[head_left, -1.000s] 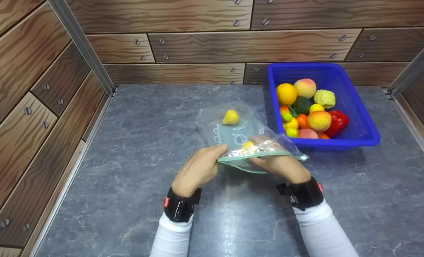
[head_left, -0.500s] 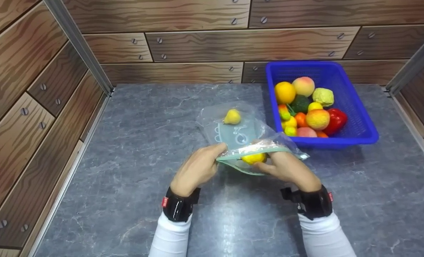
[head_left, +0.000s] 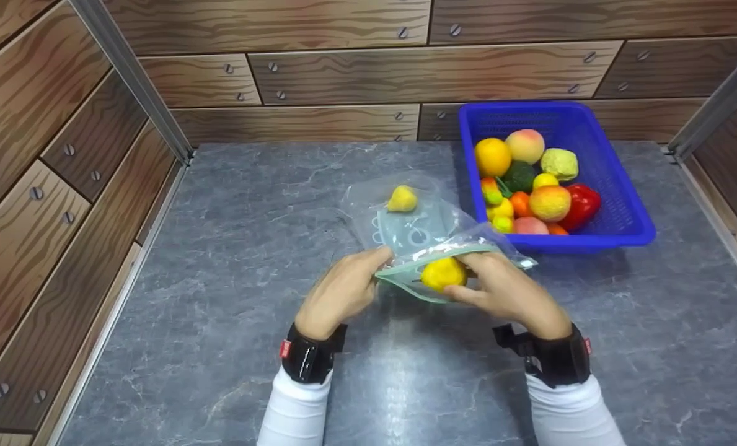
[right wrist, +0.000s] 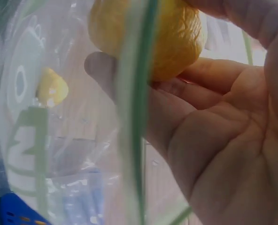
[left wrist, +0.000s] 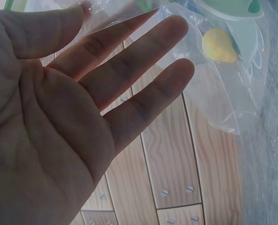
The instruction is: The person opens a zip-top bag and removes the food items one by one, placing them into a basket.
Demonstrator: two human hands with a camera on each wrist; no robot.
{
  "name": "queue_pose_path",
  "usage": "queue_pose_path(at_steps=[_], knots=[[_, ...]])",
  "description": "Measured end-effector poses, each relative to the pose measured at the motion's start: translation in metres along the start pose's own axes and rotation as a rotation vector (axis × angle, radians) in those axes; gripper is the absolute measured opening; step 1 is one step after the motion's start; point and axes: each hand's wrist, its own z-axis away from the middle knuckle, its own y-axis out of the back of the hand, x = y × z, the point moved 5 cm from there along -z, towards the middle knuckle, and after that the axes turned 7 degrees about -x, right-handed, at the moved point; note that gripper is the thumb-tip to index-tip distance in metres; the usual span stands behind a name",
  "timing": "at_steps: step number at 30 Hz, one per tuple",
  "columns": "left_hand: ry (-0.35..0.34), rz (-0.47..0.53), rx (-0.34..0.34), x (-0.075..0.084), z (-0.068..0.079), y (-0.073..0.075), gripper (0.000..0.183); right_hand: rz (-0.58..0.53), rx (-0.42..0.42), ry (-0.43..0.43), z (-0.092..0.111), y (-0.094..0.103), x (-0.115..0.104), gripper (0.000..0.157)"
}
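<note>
My right hand [head_left: 504,294] holds a yellow pear [head_left: 444,274] between thumb and fingers at the mouth of a clear zip bag [head_left: 418,228]. In the right wrist view the pear [right wrist: 179,40] shows a wrinkled skin, and the bag's green zip strip [right wrist: 141,93] crosses in front of it. With thumb and forefinger my left hand [head_left: 341,291] pinches the left end of the bag's mouth. Its other fingers [left wrist: 153,91] stretch out in the left wrist view. A second yellow pear [head_left: 402,199] lies deeper inside the bag, near its far end.
At the back right stands a blue plastic basket [head_left: 628,192] holding several fruits and vegetables, among them an orange [head_left: 493,157], a peach [head_left: 525,146] and a red pepper [head_left: 582,207]. Wood-patterned panels [head_left: 337,77] border the grey marbled table [head_left: 250,217].
My right hand has drawn back toward me and to the right, bringing the held pear from inside the bag to its mouth. The left hand keeps its pinch.
</note>
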Motion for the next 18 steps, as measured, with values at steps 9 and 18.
queue_pose_path(at_steps=[9,18], knots=[[-0.003,0.000,0.006,0.000,0.000,0.001,0.025,0.086,0.064,0.110,0.009,0.012,-0.016,0.036],[-0.003,-0.013,0.006,0.001,-0.001,0.002,0.023,-0.028,0.094,0.160,0.020,0.023,-0.021,0.050]])
